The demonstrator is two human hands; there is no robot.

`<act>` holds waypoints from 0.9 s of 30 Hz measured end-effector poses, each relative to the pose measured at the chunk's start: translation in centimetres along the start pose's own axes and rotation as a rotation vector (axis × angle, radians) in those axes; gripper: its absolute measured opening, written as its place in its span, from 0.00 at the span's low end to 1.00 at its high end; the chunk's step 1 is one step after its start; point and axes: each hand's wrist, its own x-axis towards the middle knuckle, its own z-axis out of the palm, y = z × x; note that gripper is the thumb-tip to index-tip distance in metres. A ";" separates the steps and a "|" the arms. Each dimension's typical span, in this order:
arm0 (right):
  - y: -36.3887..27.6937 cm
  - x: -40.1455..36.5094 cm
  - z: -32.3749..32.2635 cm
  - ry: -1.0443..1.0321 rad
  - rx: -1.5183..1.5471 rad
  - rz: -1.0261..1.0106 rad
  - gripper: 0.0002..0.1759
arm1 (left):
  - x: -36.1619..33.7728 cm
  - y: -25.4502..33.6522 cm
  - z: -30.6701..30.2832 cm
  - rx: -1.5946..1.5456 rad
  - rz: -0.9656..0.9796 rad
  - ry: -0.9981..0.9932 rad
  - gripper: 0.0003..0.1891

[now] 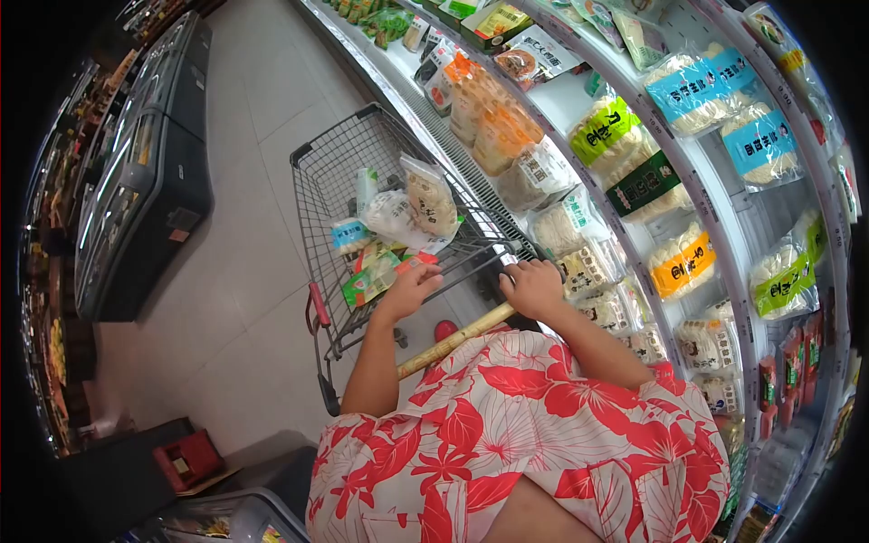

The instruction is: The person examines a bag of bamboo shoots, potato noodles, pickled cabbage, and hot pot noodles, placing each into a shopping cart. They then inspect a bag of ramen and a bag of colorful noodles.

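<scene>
A wire shopping cart (312, 181) stands in front of me, its pale yellow handle bar (457, 339) slanting up to the right. My right hand (534, 288) is closed around the handle's right end. Above the near side of the basket is my left hand (412, 290), off the handle, its fingers loosely bent and apart with nothing visible in them. Inside the cart lie a clear bag (391, 215), a noodle pack (432, 204), a blue-labelled pack (350, 235) and a green-and-red pack (371, 276).
Refrigerated shelves (634, 240) of packaged noodles curve along the right side, close to the cart. Dark freezer cases (149, 190) line the left of the tiled aisle floor (244, 271). A red box (187, 460) sits at the lower left.
</scene>
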 end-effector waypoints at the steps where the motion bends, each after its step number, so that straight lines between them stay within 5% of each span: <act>1: 0.1 0.0 -0.1 -0.007 -0.006 -0.009 0.16 | 0.2 -0.2 0.1 0.003 -0.002 -0.005 0.15; 7: 0.6 0.1 -0.2 -0.071 -0.035 -0.020 0.19 | 0.1 0.8 0.2 -0.062 -0.062 -0.025 0.16; 13: 0.4 -0.1 -0.8 -0.145 -0.055 -0.057 0.22 | 1.2 0.4 -2.8 -0.641 -0.372 0.015 0.15; 19: 0.4 2.9 -3.6 -0.624 0.241 0.060 0.21 | 6.5 -5.0 -5.8 -0.812 -0.469 0.197 0.11; 27: 0.8 20.4 3.5 -0.228 0.348 -0.064 0.17 | 17.7 -11.7 -8.1 -0.987 -0.629 0.646 0.11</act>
